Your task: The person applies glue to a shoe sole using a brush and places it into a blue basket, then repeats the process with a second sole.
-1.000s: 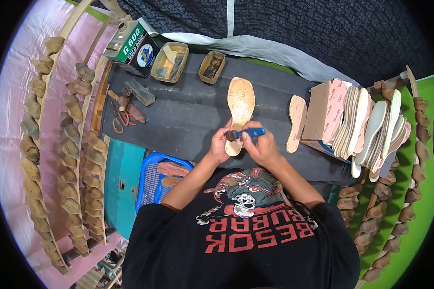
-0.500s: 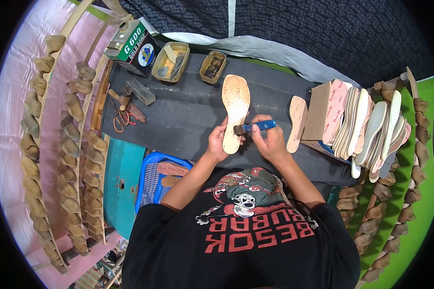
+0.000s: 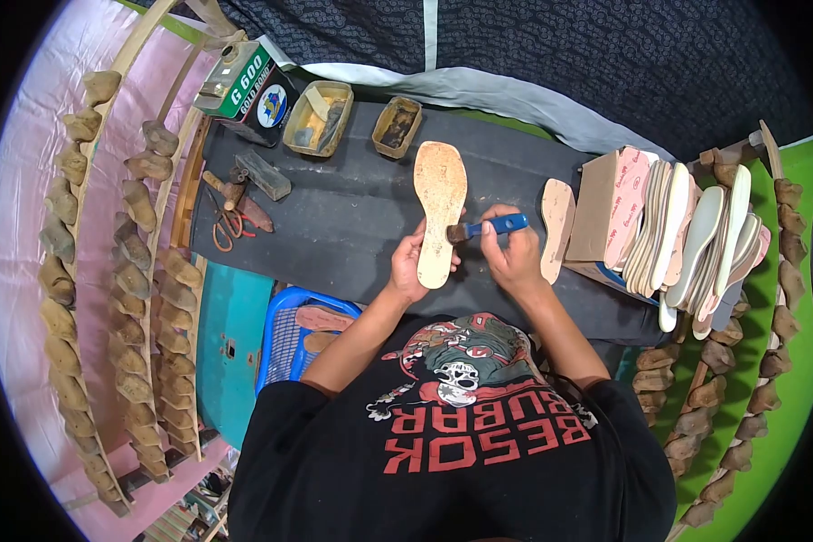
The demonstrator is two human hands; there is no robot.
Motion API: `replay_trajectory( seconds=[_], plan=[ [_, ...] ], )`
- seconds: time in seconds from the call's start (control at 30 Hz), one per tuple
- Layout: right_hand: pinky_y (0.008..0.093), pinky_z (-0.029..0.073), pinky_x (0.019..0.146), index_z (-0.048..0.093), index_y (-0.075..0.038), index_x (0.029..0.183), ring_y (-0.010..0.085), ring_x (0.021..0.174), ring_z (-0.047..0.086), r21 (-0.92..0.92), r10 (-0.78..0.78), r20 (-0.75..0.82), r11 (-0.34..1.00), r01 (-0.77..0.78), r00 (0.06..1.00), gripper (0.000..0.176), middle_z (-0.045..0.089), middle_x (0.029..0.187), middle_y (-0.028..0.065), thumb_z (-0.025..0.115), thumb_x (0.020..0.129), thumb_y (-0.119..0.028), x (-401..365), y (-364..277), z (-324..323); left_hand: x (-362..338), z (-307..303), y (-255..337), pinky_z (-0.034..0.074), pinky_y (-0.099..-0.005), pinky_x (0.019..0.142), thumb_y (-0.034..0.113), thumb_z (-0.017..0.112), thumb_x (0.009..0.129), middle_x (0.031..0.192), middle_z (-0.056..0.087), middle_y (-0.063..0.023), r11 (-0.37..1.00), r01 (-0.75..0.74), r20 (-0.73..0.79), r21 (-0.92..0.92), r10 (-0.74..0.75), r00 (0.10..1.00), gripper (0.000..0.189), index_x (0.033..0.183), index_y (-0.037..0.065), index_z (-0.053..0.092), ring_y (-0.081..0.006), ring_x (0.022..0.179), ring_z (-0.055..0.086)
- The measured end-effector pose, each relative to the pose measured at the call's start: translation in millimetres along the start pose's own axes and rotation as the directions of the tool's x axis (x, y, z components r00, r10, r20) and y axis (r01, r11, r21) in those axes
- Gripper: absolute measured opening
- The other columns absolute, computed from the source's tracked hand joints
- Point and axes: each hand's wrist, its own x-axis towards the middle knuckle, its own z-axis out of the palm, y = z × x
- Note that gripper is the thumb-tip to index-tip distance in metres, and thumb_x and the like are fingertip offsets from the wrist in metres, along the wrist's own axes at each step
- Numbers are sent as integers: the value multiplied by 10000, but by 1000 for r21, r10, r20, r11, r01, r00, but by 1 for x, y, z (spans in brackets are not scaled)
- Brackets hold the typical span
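The left hand (image 3: pixel 409 268), half-curled, cradles the insole (image 3: pixel 440 181) over the bench (image 3: pixel 334 226), wide end at 12 o'clock. The right hand (image 3: pixel 515 262) closes round the brush (image 3: pixel 499 225), its bristles at the waist's 3 o'clock edge; I'd stroke lightly, evenly.

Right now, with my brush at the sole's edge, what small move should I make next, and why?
I'd probably sweep the blue-handled brush down toward the narrow end of the sole. That end looks paler than the speckled wide end, the bristles in your right hand sit at the sole's slim middle, and your left hand grips its side.
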Motion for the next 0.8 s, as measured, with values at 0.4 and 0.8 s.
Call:
replay_trajectory(
  seconds=[0.4, 0.8],
  plan=[
    [446, 543, 720, 599, -4, 1016, 362, 785, 692, -38, -69, -19, 997, 68, 997, 135, 703, 968, 157, 686, 922, -45, 5, 2, -5, 0, -6, -7, 626, -408, 726, 352, 370, 983, 1348, 634, -156, 995, -16, -23, 97, 18, 1000, 660, 1582, 76, 354, -306, 799, 736],
    [440, 548, 731, 602, 22, 1050, 362, 806, 701, 22, 6, 19, 1000, -6, 1000, 148, 695, 947, 172, 659, 961, -81, 5, 1, -3, 1, -12, -8, 625, -422, 743, 365, 382, 994, 1195, 680, -147, 995, 21, -41, 100, -17, 999, 658, 1581, 70, 350, -311, 792, 735]
  ],
)
